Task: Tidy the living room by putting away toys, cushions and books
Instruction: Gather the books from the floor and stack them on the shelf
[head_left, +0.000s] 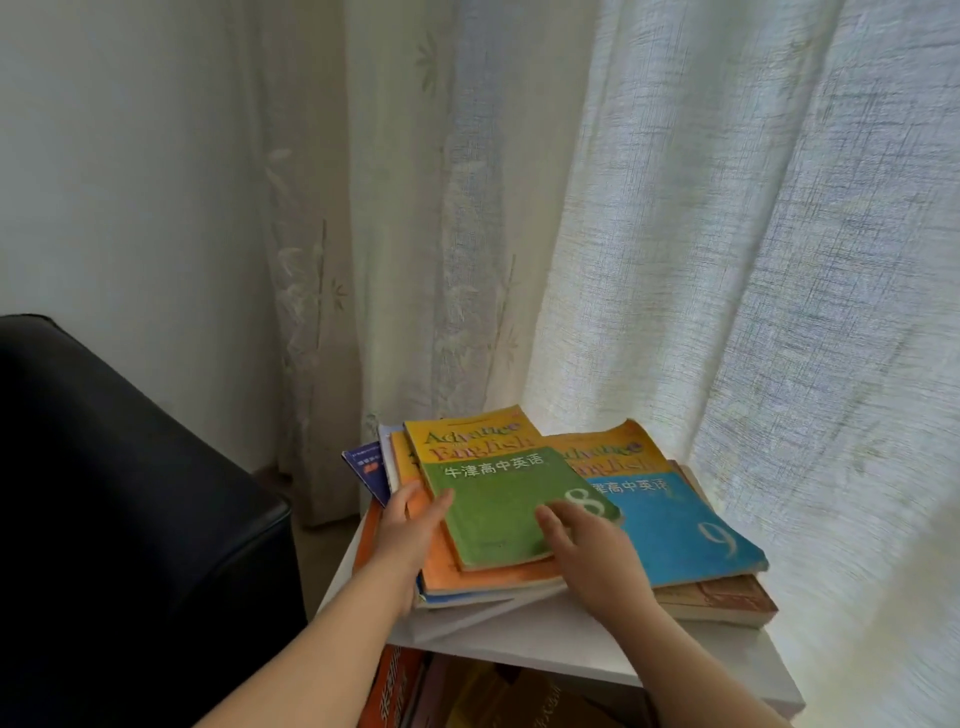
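Left hand (410, 535) grips stack (483, 578) edge; right hand (592, 561), fingers straight, rests on green book (498, 509); white shelf (519, 644) beneath.

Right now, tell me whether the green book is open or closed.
Closed: the green book lies flat, front cover facing up.

Corner of room. Plain pale wall (130, 156) at left, in soft shade. Cream curtain (395, 234) with faint embroidered leaf pattern hangs just beside wall, reaching floor. White coarse-weave sheer curtain (753, 260) fills right side in deep folds, backlit by daylight, brightest low down. Black leather-look sofa arm (119, 519) at lower left, dark, with slight sheen. White shelf unit (519, 639) stands against curtains, near sofa. Narrow strip of pale floor (317, 551) between sofa and shelf unit.
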